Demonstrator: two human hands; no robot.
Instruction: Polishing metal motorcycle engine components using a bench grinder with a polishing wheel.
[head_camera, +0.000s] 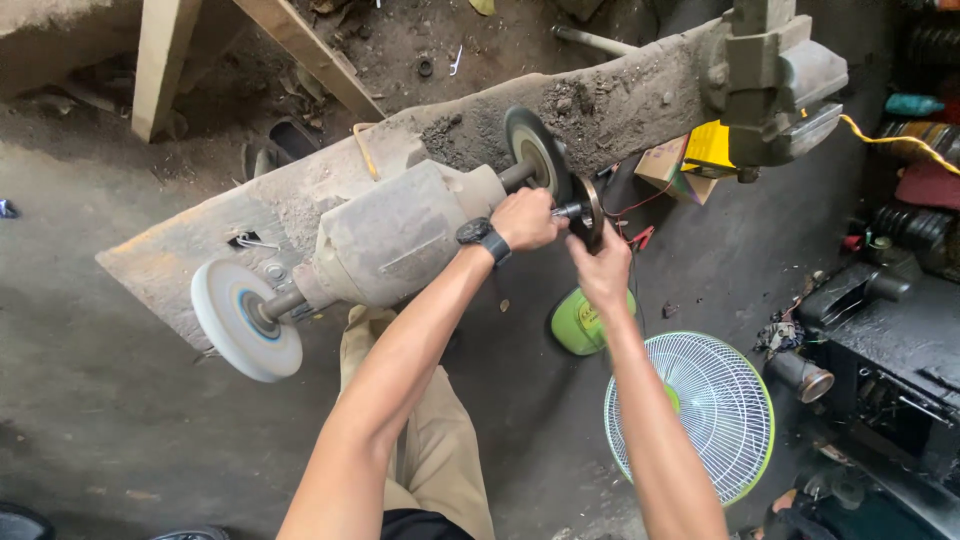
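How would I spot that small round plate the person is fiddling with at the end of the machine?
Find the dusty grey double-ended grinder motor on the slanted wooden bench. Follow its shaft away from the white buffing wheel, past the dark grinding wheel, to the tip. There the right hand holds a small rusty metal disc, thinner and smaller than either wheel, while the left hand grips beside it.

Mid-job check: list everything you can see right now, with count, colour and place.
Bench grinder motor: one, dusty grey, on the plank.
White buffing wheel: one, shaft's left end.
Dark grinding wheel: one, right shaft.
Metal disc: one, brownish, at the shaft tip.
Wooden plank: one, dust-covered, slanting across.
Bench vise: one, grey, plank's far end.
Fan: one, green with white grille, on the floor.
Cardboard box: one, brown, under the plank.
Wristwatch: one, black, left wrist.
Left hand: on the shaft.
Right hand: fingers on the disc.
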